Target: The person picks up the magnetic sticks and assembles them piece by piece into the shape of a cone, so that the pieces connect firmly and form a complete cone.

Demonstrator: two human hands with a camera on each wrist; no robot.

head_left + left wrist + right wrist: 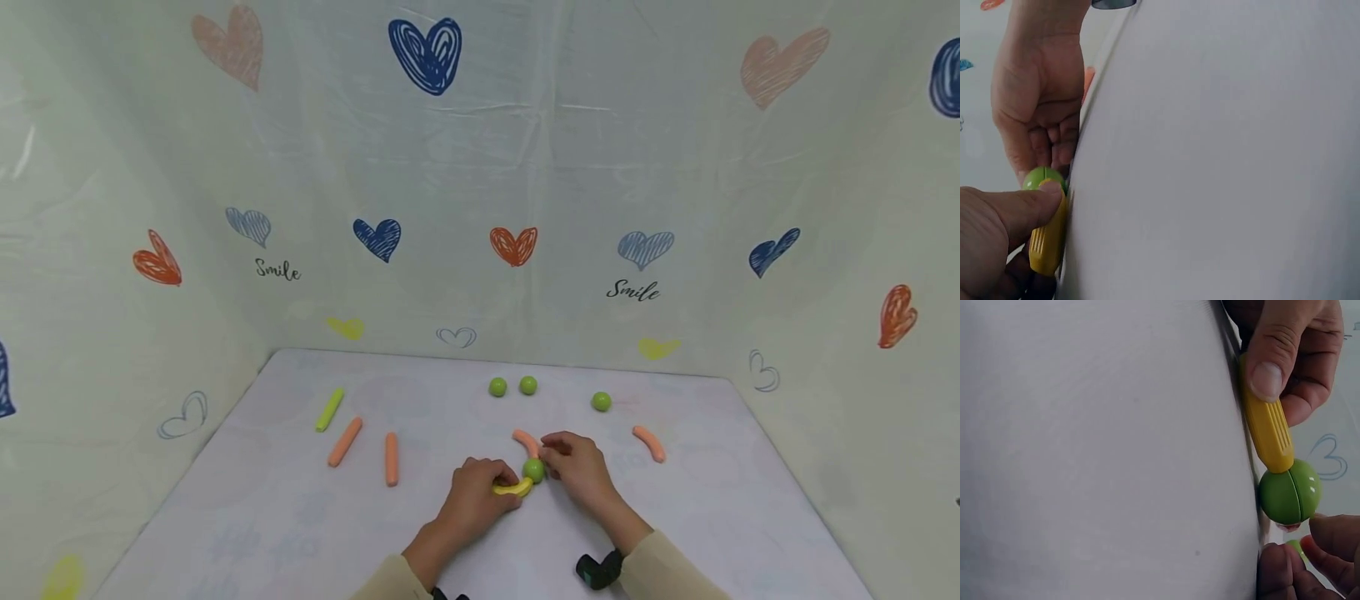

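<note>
My left hand [477, 497] pinches a yellow curved toy rod [514, 489] between thumb and fingers; ridges run along the rod in the right wrist view. One end of this rod meets a green toy ball [1289, 492] with a seam around it. On the ball's far side lies an orange curved rod [527, 442], its near end against or very close to the ball. My right hand [579, 468] is beside the ball and this orange rod, fingers loosely bent. Its thumb tip is at the ball's edge; whether it touches is unclear.
Two straight orange rods [345, 442] and a yellow-green rod [330, 409] lie to the left on the white table [315, 517]. Several green balls [498, 387] are farther back. Another orange curved rod [649, 443] lies right. A heart-printed curtain [480, 183] stands behind.
</note>
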